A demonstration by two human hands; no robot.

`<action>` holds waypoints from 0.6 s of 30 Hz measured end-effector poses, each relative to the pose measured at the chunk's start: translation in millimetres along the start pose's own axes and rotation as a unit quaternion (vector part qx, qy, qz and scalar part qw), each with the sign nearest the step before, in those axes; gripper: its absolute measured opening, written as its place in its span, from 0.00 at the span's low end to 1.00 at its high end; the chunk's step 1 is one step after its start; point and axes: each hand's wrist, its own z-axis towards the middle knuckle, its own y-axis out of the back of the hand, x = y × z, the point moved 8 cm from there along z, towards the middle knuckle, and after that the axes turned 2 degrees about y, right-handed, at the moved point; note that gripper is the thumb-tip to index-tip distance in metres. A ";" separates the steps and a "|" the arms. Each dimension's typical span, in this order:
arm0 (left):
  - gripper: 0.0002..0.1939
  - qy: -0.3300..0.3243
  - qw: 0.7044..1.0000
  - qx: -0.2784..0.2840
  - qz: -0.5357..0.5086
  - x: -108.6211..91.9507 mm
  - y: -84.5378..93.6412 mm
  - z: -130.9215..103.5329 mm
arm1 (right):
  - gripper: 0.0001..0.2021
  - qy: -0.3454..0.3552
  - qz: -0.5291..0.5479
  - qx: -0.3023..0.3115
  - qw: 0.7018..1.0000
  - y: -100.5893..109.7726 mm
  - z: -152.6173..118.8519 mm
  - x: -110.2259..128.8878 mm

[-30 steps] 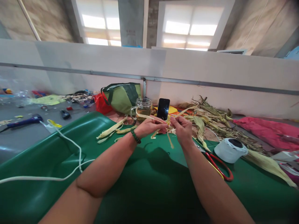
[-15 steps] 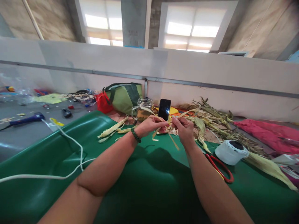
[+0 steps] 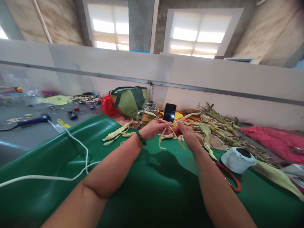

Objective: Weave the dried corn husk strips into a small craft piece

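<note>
Left hand: pinching corn husk strips, before the smartphone
Right hand: fingertips closed on the same strips
Glass mug: just left of the smartphone

No text, label, brand, number or sign is legible. Grey column, 12 o'clock, upper edge of view: faint marks on its face, too indistinct to read. Phone, just off centre toward 3 o'clock: dark display with small bright spots, no readable characters.
</note>
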 end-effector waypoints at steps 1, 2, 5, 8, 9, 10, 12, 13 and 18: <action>0.13 -0.007 1.000 0.000 0.007 -1.7 0.6 -0.2 | 0.28 0.007 -0.021 0.034 0.999 -5.3 -1.1 1.9; 0.13 -0.014 1.000 -0.001 0.016 -3.5 1.5 -0.4 | 0.26 0.019 -0.043 0.052 0.998 -8.5 -2.9 5.2; 0.10 -0.015 0.999 -0.016 0.037 -5.6 6.5 -0.7 | 0.22 0.075 -0.097 0.051 0.991 -10.5 -8.8 18.8; 0.08 0.023 0.998 -0.028 0.045 -2.4 11.2 -0.6 | 0.21 0.122 -0.154 0.062 0.979 -14.7 -13.1 27.5; 0.08 0.036 0.998 -0.031 0.046 -1.5 12.3 -0.6 | 0.21 0.130 -0.169 0.068 0.975 -16.3 -13.7 27.9; 0.08 0.043 0.998 -0.033 0.043 -1.5 13.2 -0.6 | 0.21 0.135 -0.181 0.071 0.972 -17.1 -13.9 27.2; 0.08 0.043 0.998 -0.032 0.027 -3.3 13.6 -0.5 | 0.21 0.139 -0.197 0.070 0.968 -17.6 -13.3 23.5; 0.09 0.038 0.999 -0.028 0.018 -4.6 13.1 -0.3 | 0.21 0.139 -0.204 0.067 0.967 -17.3 -12.7 21.1; 0.15 -0.005 0.999 -0.013 0.043 -9.0 11.4 1.0 | 0.23 0.142 -0.247 0.051 0.957 -16.2 -10.8 14.4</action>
